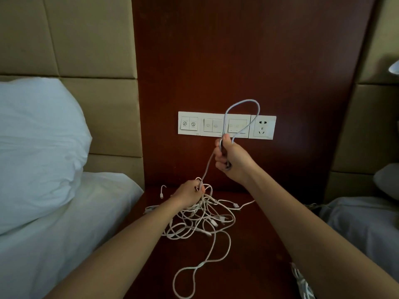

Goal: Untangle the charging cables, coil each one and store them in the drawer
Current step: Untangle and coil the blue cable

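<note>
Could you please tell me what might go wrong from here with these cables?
1. The right hand holds up a cable that runs down into the tangle; pulling harder could tighten knots instead of freeing them.
2. The left hand grips only that cable at the pile, so the whole tangle might lift or slide on the nightstand.
3. A long strand trails toward the front edge and may slip off.

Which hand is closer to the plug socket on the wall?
Right. The right hand is raised just below-left of the socket, gripping a looped cable. The left hand is lower, pinching that cable above the tangled pile.
</note>
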Demonstrator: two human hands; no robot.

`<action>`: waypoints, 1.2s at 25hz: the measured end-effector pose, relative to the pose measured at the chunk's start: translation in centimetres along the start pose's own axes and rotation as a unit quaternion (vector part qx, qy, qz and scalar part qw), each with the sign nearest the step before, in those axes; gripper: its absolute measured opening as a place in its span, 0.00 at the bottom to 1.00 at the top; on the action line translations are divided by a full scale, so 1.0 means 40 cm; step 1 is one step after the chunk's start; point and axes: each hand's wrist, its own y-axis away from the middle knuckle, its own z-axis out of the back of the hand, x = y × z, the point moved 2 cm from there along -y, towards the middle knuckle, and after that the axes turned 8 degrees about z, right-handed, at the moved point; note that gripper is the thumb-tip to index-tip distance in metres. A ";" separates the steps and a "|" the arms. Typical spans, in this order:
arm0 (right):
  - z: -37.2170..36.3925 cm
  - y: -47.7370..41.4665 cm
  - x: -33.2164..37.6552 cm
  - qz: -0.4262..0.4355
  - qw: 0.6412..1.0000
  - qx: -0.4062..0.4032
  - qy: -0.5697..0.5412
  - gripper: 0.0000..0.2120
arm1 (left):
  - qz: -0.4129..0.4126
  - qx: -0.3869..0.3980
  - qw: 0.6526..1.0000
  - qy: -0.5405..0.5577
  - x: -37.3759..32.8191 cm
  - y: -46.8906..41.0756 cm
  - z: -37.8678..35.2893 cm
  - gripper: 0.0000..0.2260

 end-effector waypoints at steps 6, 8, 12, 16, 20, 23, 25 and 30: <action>0.088 0.003 0.035 0.009 0.991 -0.096 -0.098 0.20 | 0.017 -0.152 0.986 -0.072 -0.064 -0.031 0.069 0.12; 0.117 0.009 0.023 -0.011 0.991 -0.128 -0.037 0.20 | -0.003 -0.207 0.977 0.050 -0.089 -0.036 0.110 0.12; 0.116 0.033 -0.034 -0.100 0.984 -0.074 0.124 0.19 | -0.071 -0.260 0.955 0.126 -0.151 -0.029 0.181 0.11; 0.049 0.036 -0.080 -0.127 0.983 0.020 0.135 0.15 | -0.146 -0.179 0.958 0.169 -0.224 -0.021 0.212 0.11; 0.000 0.039 -0.102 -0.120 0.980 0.088 0.136 0.13 | -0.160 -0.097 0.958 0.216 -0.253 0.012 0.202 0.11; -0.009 0.034 -0.089 -0.055 0.991 0.037 0.117 0.16 | -0.133 -0.028 0.939 0.316 -0.228 0.029 0.195 0.11; -0.002 0.022 -0.057 -0.007 0.999 -0.008 0.050 0.17 | -0.123 0.038 0.952 0.276 -0.178 0.042 0.174 0.10; 0.004 0.011 0.010 0.029 0.997 0.006 -0.078 0.19 | -0.102 0.100 0.986 0.089 -0.085 0.050 0.082 0.06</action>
